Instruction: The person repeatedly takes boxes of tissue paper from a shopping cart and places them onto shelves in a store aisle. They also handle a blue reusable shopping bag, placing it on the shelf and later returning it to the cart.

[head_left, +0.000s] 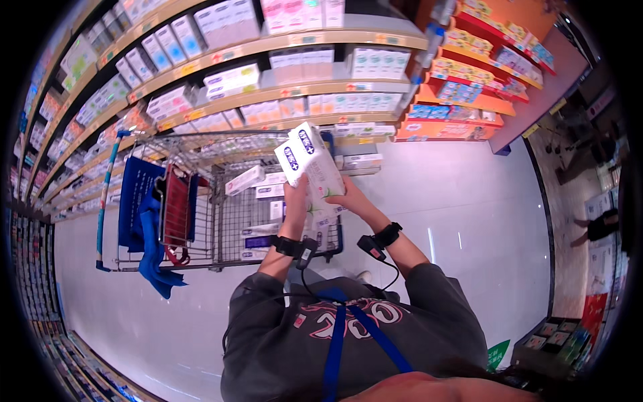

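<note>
Two white cartons [316, 163] with blue logos and green leaf prints are held together, tilted, above the far end of a wire shopping cart [216, 263]. My left hand [295, 201] grips them from the left side, thumb on top. On their right lower side, my right hand [350, 197] is closed around the edge. Inside the cart basket lie several more cartons, among them a white one [245, 180] set at an angle and a purple one [257, 241]. Part of the basket is hidden behind the held cartons and my hands.
Shelves [301, 90] packed with boxed goods run behind the cart. An orange tiered display [452, 125] stands at the right. A blue bag [135, 211] and a red bag [177, 206] are at the cart's handle end; a blue strap [158, 274] hangs outside. People stand far right.
</note>
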Motion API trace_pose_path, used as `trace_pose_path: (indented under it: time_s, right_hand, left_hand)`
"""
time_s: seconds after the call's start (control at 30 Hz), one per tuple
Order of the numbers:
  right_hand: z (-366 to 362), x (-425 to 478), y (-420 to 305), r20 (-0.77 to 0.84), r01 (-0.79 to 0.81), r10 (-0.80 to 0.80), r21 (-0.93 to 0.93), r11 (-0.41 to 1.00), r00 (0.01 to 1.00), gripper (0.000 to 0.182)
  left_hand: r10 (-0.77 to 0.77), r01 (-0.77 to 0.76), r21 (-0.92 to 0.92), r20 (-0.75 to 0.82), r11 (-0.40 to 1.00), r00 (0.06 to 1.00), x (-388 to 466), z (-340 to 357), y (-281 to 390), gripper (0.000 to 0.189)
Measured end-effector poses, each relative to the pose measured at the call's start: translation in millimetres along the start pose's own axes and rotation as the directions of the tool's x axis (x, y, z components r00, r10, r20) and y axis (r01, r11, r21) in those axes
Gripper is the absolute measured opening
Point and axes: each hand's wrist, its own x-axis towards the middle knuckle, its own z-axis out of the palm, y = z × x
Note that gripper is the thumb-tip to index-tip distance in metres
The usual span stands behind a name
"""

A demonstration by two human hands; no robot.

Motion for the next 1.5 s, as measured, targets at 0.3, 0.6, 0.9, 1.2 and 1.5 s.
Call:
trace_pose_path:
  time_s: [0.3, 0.6, 0.9, 1.2, 1.5]
  right_hand:
    - [-162, -100, -22, -0.279, -0.124, 0.111, -0.031, 0.992, 0.954, 0.052]
    - [-239, -57, -47, -0.360, -0.063, 0.055, -0.011, 0.998, 0.931, 0.050]
    - [-332, 135, -65, -0.317, 0.041, -0.080, -0.129, 0.991, 0.945, 0.049]
    - [-363, 236, -184, 0.081, 0.027, -0.047, 0.226, 0.974, 0.996, 0.039]
    - [-431, 349, -213, 0.262, 0.033, -0.127, 0.333, 0.942, 0.957, 0.044]
  left_hand:
    - [-0.070, 0.071, 0.189, -0.011, 0.979, 0.997, -11, 187, -88, 0.042]
    - [-0.048, 0.023, 0.215, 0.113, 0.976, 0.992, 69, 253, -104, 0.048]
    - [0.143, -0.291, 0.330, 0.408, 0.898, 0.902, 213, 306, -17, 0.042]
    - [0.378, -0.433, 0.444, 0.211, 0.784, 0.901, 327, 314, 33, 0.060]
    - [0.554, -0.379, 0.832, 0.106, 0.406, 0.826, 407, 357, 58, 0.049]
